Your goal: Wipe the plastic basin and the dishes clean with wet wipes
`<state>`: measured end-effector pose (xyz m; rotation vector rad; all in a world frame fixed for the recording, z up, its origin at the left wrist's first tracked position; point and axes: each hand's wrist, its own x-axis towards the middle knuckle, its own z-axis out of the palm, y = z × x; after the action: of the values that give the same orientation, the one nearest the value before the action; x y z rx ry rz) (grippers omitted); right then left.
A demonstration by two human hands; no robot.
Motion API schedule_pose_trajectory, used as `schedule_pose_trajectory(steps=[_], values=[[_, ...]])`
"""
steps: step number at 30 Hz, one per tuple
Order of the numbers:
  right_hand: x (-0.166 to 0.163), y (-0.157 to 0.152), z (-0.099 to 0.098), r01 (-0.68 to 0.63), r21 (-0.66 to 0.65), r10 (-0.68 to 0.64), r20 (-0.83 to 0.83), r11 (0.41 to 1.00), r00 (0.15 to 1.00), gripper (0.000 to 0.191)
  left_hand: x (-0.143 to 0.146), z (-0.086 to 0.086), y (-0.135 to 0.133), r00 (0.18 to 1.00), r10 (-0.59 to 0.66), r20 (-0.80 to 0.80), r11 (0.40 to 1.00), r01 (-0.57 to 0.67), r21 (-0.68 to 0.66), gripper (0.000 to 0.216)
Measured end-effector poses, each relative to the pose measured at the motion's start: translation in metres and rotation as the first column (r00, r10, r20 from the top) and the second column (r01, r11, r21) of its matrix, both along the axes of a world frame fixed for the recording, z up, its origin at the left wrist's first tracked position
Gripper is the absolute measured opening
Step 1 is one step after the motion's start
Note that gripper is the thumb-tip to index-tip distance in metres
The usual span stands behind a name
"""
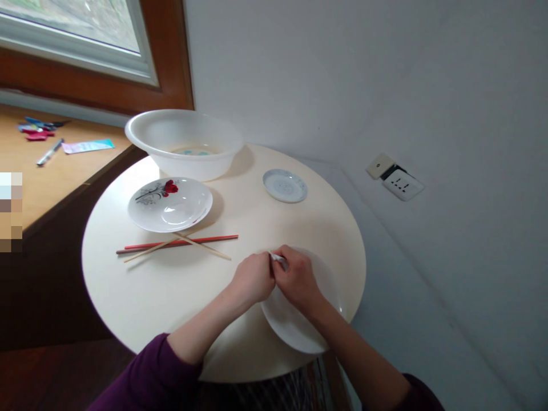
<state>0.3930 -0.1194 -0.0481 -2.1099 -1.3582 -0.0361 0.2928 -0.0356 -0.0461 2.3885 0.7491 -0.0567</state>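
Note:
My left hand [256, 277] and my right hand [296, 275] are pressed together, both with fingers curled shut. Between them a small end of a crumpled white cloth [277, 258] pokes out; the rest is hidden inside my fists, so its size cannot be told. Directly below my hands a plain white dish [295, 328] rests near the table's front right edge, partly covered by my right forearm. To the left lie red chopsticks [214, 238] crossed with pale wooden chopsticks [205, 247]. Behind these stands a white bowl with a red flower [188, 200].
A large translucent white basin [192, 168] with a little liquid stands at the back of the round table [180, 308]. A small patterned plate [285, 186] lies at the back right. A pen [50, 152] and a colourful packet [88, 146] lie on the wooden desk [25, 194].

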Motion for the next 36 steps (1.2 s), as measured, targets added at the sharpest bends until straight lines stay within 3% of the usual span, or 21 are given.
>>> schedule_pose_trajectory(steps=[5, 9, 13, 17, 21, 25, 30, 34, 36], values=[[-0.001, 0.000, 0.001, 0.067, 0.010, -0.067, 0.013, 0.998, 0.998, 0.012, -0.001, -0.001, -0.001, 0.999, 0.032, 0.002, 0.999, -0.032, 0.016, 0.022], [-0.003, 0.000, 0.001, -0.019, 0.000, 0.019, -0.033, 1.000, 0.999, 0.012, -0.003, -0.002, -0.001, 1.000, 0.014, 0.015, 1.000, -0.014, 0.012, 0.021], [0.000, -0.002, -0.001, 0.079, 0.017, -0.079, -0.003, 0.997, 0.997, 0.012, -0.003, -0.003, -0.002, 0.999, 0.048, -0.001, 0.999, -0.048, 0.025, 0.023], [0.002, -0.006, -0.004, 0.006, 0.020, -0.006, -0.024, 1.000, 1.000, 0.013, -0.003, -0.004, -0.004, 0.999, 0.041, 0.002, 0.999, -0.041, 0.024, 0.021], [0.002, -0.005, -0.004, 0.117, 0.045, -0.118, 0.014, 0.992, 0.993, 0.013, -0.002, -0.004, -0.005, 0.998, 0.065, -0.006, 0.997, -0.065, 0.036, 0.024], [0.004, -0.005, -0.003, -0.014, 0.013, 0.014, -0.006, 1.000, 1.000, 0.013, -0.002, -0.004, -0.006, 0.999, 0.043, -0.003, 0.999, -0.043, 0.028, 0.022], [0.011, -0.007, -0.004, 0.146, 0.013, -0.146, 0.078, 0.989, 0.986, 0.013, -0.003, -0.005, -0.009, 0.996, 0.089, -0.010, 0.995, -0.089, 0.036, 0.023], [0.008, -0.003, -0.006, 0.037, -0.004, -0.036, 0.084, 0.999, 0.996, 0.014, -0.006, -0.005, -0.010, 0.997, 0.080, -0.009, 0.996, -0.080, 0.032, 0.023], [0.015, -0.004, -0.003, 0.061, -0.037, -0.056, 0.118, 0.997, 0.991, 0.014, -0.007, -0.005, -0.008, 0.996, 0.093, 0.004, 0.995, -0.094, 0.034, 0.022]])
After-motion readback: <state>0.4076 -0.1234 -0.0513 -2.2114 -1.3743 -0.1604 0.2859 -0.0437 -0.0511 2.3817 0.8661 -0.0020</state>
